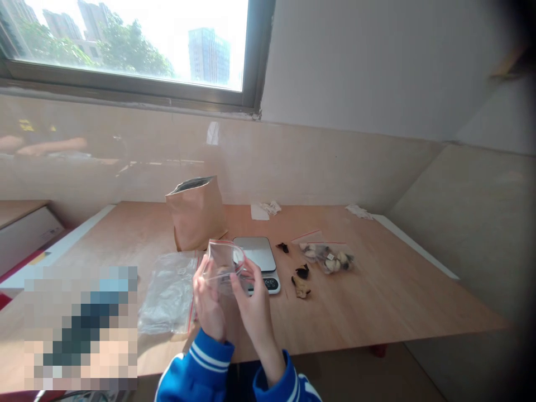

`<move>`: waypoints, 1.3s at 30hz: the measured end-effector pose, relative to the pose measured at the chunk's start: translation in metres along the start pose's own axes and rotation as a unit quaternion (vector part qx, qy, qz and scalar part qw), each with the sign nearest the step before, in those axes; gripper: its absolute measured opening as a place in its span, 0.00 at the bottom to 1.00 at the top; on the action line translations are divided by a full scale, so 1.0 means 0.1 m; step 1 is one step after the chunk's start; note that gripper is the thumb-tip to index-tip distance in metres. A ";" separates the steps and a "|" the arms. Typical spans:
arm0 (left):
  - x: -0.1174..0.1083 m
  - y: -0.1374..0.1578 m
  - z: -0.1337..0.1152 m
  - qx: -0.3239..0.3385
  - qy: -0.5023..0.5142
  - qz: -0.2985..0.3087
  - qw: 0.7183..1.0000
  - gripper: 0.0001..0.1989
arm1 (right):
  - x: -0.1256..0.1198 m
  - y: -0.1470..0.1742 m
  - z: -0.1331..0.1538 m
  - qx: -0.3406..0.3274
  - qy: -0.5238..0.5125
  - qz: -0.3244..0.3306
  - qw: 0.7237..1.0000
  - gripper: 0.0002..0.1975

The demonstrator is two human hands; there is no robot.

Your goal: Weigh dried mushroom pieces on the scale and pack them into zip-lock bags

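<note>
Between my two hands is a clear zip bag (220, 258) with a red line along its mouth, held up above the near edge of a kitchen scale (253, 252). My left hand (208, 304) grips the bag's left side. On its right side, the fingers of my right hand (253, 298) pinch the film near the mouth. The bag's mouth looks spread apart, and I make out nothing inside it. Left of my hands lies a stack of clear zip bags (165, 296). Part of the scale is hidden behind the bag and my right hand.
A brown paper bag (196, 215) stands with its top gaping behind the stack. Right of the scale lie dark dried pieces (302, 272), a tan piece (300, 287) and filled zip bags (333, 259). Crumpled paper (272, 207) sits near the wall. A blurred patch covers the table's left.
</note>
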State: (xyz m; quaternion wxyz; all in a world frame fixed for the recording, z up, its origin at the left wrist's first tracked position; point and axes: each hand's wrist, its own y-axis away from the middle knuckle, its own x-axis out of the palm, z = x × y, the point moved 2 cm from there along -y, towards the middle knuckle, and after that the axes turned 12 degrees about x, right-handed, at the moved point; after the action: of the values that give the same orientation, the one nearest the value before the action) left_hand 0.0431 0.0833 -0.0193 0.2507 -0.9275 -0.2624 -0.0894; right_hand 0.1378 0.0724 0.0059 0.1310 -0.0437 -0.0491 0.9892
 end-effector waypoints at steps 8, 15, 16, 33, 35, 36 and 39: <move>-0.09 0.02 -0.24 -0.005 -0.060 0.100 0.993 0.25 | -0.80 -0.03 0.25 -0.014 0.036 -0.031 0.999 0.24; -0.02 0.11 -0.31 -0.042 -0.031 0.283 0.958 0.12 | -1.11 0.04 0.38 -0.151 0.130 -0.198 0.960 0.21; -0.01 0.14 -0.31 -0.038 -0.028 0.285 0.957 0.12 | -1.11 0.06 0.42 -0.168 0.140 -0.196 0.956 0.20; -0.05 0.08 -0.47 -0.010 -0.037 0.102 0.994 0.12 | -1.03 0.08 0.24 -0.083 0.044 -0.055 0.994 0.18; -0.09 0.05 -0.42 -0.011 -0.055 0.098 0.994 0.14 | -1.04 0.03 0.11 -0.043 0.021 -0.063 0.997 0.18; -0.12 0.03 -0.38 -0.012 -0.065 0.098 0.993 0.14 | -1.04 0.02 0.06 -0.032 0.009 -0.067 0.997 0.18; -0.19 -0.04 -0.30 -0.027 -0.085 0.092 0.992 0.17 | -1.04 -0.02 -0.06 -0.012 -0.016 -0.070 0.997 0.18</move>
State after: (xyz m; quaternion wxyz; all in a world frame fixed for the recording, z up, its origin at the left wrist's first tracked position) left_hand 0.0238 0.0623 0.0020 0.2100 -0.9583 -0.1935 0.0059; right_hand 0.2391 0.0473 0.0080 0.1986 -0.0255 -0.0665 0.9775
